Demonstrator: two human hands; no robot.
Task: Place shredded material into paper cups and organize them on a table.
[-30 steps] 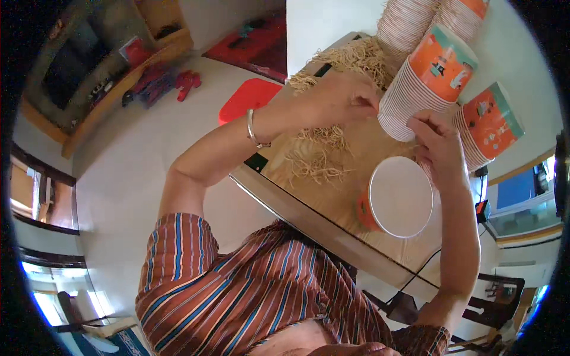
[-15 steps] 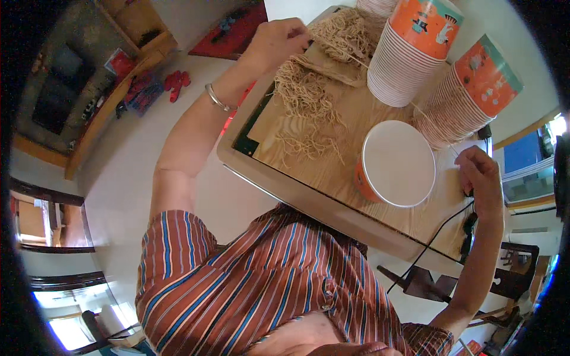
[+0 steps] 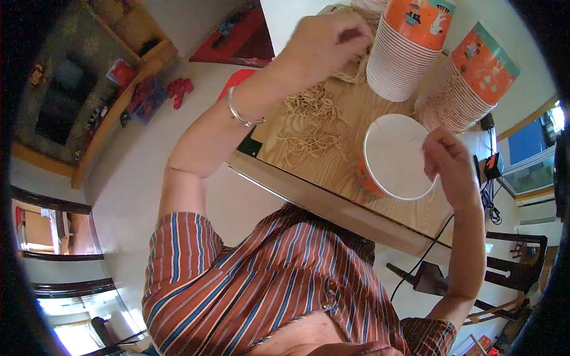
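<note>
Left hand (image 3: 335, 44): fingers curled, just beside the tall stack of orange paper tubs (image 3: 404, 59); can't tell if it pinches anything. Right hand (image 3: 450, 163): fingers bent, at the right rim of the single paper tub (image 3: 395, 157); grip unclear. That tub is mouth-up on the wood-grain tabletop (image 3: 350, 178), tan strands (image 3: 312, 124) loose to its left. Second tub stack (image 3: 466, 89) leans at right.

A rust-brown shirt (image 3: 285, 285) is flashing blue, cream and dark stripes at six o'clock! A silver bangle (image 3: 234, 113) is gleaming at eleven.
</note>
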